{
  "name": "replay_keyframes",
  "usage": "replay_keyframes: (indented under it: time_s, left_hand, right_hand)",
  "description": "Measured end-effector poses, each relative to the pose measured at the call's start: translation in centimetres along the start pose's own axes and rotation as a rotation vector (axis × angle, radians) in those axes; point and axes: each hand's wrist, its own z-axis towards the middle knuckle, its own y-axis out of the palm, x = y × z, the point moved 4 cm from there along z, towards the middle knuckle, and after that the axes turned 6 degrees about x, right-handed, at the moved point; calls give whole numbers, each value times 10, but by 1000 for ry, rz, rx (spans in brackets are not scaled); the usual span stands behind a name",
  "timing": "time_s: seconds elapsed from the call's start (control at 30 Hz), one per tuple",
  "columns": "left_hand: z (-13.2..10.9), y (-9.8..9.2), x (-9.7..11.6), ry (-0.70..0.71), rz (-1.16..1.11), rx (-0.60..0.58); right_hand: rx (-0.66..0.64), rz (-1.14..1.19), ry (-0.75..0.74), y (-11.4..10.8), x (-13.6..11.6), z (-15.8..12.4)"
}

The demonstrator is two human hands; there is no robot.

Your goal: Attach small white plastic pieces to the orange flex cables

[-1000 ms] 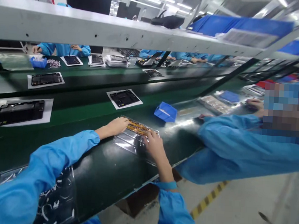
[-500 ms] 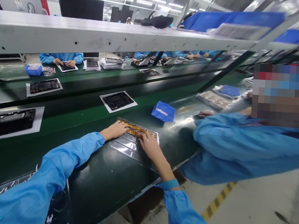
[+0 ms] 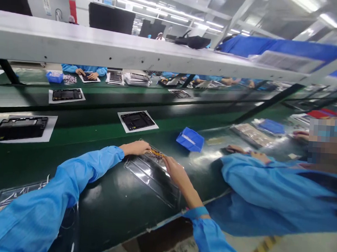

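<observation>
A clear plastic tray (image 3: 150, 174) lies on the dark green bench in front of me, with orange flex parts (image 3: 156, 153) along its far edge. My left hand (image 3: 135, 147) rests palm down on the tray's far left corner. My right hand (image 3: 175, 170) lies on the tray's right side, fingertips at the orange parts. Whether either hand pinches a part is hidden by the fingers. Both arms wear blue sleeves.
A small blue bin (image 3: 190, 139) sits just right of the tray. A co-worker's blue sleeve (image 3: 267, 185) leans on the bench at right. Black device frames on white sheets (image 3: 137, 120) ride the conveyor beyond. A second clear tray (image 3: 12, 196) lies under my left elbow. A grey shelf (image 3: 133, 51) runs overhead.
The view has shifted and tilted. My hands stayed on the tray, now closer together at its far edge, with less of the orange row showing.
</observation>
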Motion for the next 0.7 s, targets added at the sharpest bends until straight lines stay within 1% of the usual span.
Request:
replay_keyframes:
  time_s: [0.07, 0.13, 0.2, 0.27, 0.33, 0.4, 0.47, 0.53, 0.57, 0.63, 0.7]
  left_hand:
    - [-9, -19, 4, -20, -74, -17]
    - [-27, -45, 4, -47, -150, -29]
    - [-60, -73, 0, -97, -231, -28]
    - [-109, -98, -10, -185, -312, -25]
    - [-173, -117, -21, -312, -384, -17]
    - [-246, -127, -29, -457, -432, 6]
    - [-317, -132, -29, -597, -442, 51]
    - [-378, -132, -26, -716, -415, 109]
    - [-403, -131, -24, -766, -393, 136]
    - [-443, -129, -21, -845, -336, 181]
    - [-471, -127, -22, -903, -265, 205]
  right_hand:
    - [-6, 57, -9, -16, -14, 6]
    - [-41, 125, -35, -30, -35, 15]
    - [-111, 203, -80, -35, -66, 27]
    - [-214, 294, -148, -28, -107, 41]
    - [-335, 390, -233, -8, -158, 54]
    - [-454, 478, -325, 21, -215, 65]
    - [-551, 542, -414, 51, -275, 72]
    - [-618, 576, -494, 79, -330, 76]
    - [-641, 582, -529, 91, -355, 78]
    - [-674, 571, -584, 112, -393, 82]
    - [-688, 532, -615, 130, -414, 88]
